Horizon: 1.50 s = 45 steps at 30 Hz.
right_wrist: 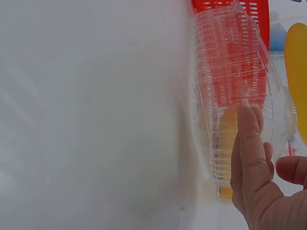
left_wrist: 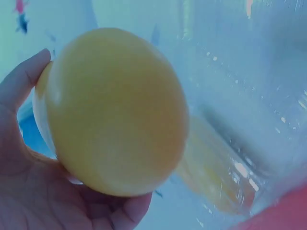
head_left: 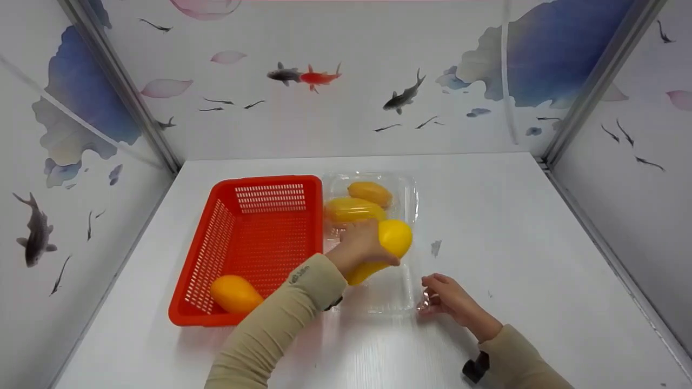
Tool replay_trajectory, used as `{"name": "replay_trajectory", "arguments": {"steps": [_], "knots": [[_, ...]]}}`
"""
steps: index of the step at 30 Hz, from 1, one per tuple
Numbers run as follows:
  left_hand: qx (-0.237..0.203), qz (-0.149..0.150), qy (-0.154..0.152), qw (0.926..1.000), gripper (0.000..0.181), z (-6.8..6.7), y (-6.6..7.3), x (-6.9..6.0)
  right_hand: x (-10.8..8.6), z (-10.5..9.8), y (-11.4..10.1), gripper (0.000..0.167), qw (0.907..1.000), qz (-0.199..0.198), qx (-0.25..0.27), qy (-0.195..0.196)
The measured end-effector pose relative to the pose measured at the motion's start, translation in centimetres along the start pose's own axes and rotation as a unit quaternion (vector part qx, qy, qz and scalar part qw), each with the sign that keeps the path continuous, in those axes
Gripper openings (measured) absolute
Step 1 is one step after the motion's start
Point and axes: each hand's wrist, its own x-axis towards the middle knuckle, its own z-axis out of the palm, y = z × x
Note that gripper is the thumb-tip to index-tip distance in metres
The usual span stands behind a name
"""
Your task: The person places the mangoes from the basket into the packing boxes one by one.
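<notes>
White table (head_left: 503, 227); left hand (head_left: 363, 244) partly hides mango (head_left: 396, 237).

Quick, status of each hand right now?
Left hand: closed around a yellow fruit.
Right hand: fingers at the clear plastic tray's near right corner; pinching or just touching, cannot tell.
</notes>
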Motion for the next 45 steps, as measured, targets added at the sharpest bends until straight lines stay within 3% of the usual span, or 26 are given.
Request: {"name": "replay_trajectory", "arguments": {"steps": [5, 12, 17, 19, 26, 30, 36, 40, 45], "knots": [[0.125, -0.009, -0.012, 0.9921, 0.084, 3.3, 0.3, 0.7, 0.0, 0.0, 0.3, 0.035, 1.0000, -0.004, 0.000, -0.005], [0.167, -0.018, -0.050, 0.9846, 0.076, 5.6, -0.3, 1.3, -0.1, -0.1, 0.2, 0.032, 0.9995, -0.017, 0.010, -0.025], [0.194, 0.003, -0.064, 0.9789, 0.070, 6.4, -1.1, 1.7, -0.2, -0.1, 0.2, 0.028, 0.9992, -0.023, 0.015, -0.029], [0.190, 0.008, -0.073, 0.9790, 0.068, 6.6, -1.4, 1.9, -0.1, 0.0, 0.2, 0.026, 0.9993, -0.023, 0.013, -0.026], [0.092, -0.015, -0.106, 0.9899, 0.068, 6.8, -2.4, 1.9, -0.1, 0.1, 0.2, 0.026, 0.9997, -0.022, -0.002, -0.010], [0.104, 0.002, -0.113, 0.9881, 0.071, 6.7, -2.3, 1.6, 0.0, 0.2, 0.2, 0.024, 0.9999, -0.015, -0.006, 0.003], [0.069, -0.015, -0.128, 0.9893, 0.068, 6.6, -2.4, 1.4, 0.0, 0.3, 0.1, 0.024, 0.9998, -0.013, -0.011, 0.004], [0.039, -0.028, -0.126, 0.9909, 0.069, 6.3, -2.2, 1.2, -0.1, 0.3, 0.1, 0.026, 0.9998, -0.013, -0.012, 0.003], [0.041, -0.013, -0.111, 0.9929, 0.080, 5.1, -1.2, 0.5, 0.0, 0.2, 0.2, 0.027, 0.9998, -0.010, -0.014, 0.005]]}}
